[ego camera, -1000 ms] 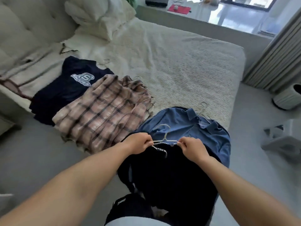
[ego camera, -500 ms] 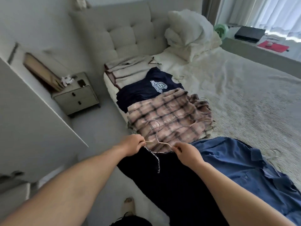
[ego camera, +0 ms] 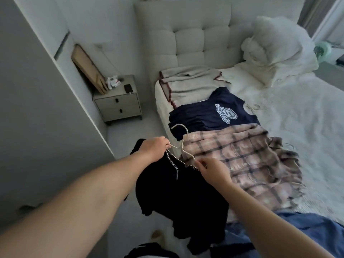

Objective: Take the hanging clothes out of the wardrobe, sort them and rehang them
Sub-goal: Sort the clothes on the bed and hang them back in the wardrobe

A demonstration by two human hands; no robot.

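Note:
A black garment (ego camera: 178,200) hangs on a white hanger (ego camera: 183,144) in front of me, beside the bed. My left hand (ego camera: 153,150) grips the hanger's left shoulder with the cloth. My right hand (ego camera: 212,169) pinches the right shoulder. Laid in a row along the bed (ego camera: 307,127) edge are a beige blanket-like garment (ego camera: 188,84), a navy T-shirt with a white logo (ego camera: 214,112), a pink plaid shirt (ego camera: 247,164) and a blue shirt (ego camera: 316,231) at the lower right.
A white wardrobe panel (ego camera: 37,108) stands close on the left. A grey nightstand (ego camera: 119,105) with a phone sits beside the tufted headboard (ego camera: 195,34). White pillows (ego camera: 277,51) are piled at the bed's head. A narrow floor strip runs between wardrobe and bed.
My view has swung left, from the bed's foot toward the headboard and wardrobe. The black garment on its hanger has moved left with both hands, away from the blue shirt.

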